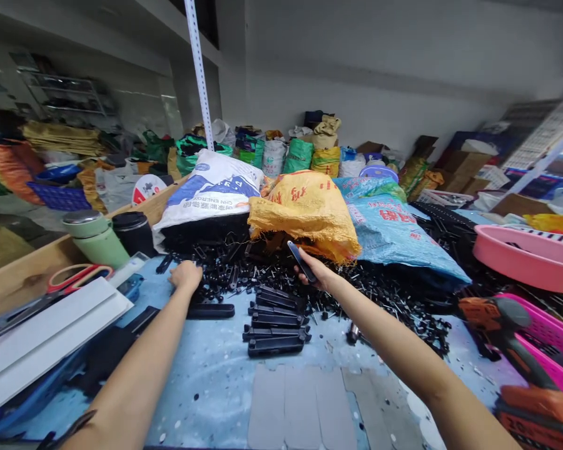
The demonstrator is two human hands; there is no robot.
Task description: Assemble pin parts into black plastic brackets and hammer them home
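My right hand [313,270] is closed round a long black plastic piece [299,257], held up tilted over the heap of small black parts [244,265]. My left hand [186,276] reaches into the left edge of that heap, fingers curled down among the parts; what they hold, if anything, is hidden. Between my arms lies a row of several long black pieces [276,325] stacked side by side on the blue table top [206,381]. One more black piece [210,310] lies just below my left hand.
Sacks lie behind the heap: white [211,190], yellow [304,209], blue [389,228]. A green flask [96,237], black cup [134,232] and red scissors [77,275] stand left. Pink basin [528,256], pink basket [551,344] and orange drill [507,328] are right. Grey pads [304,406] lie near me.
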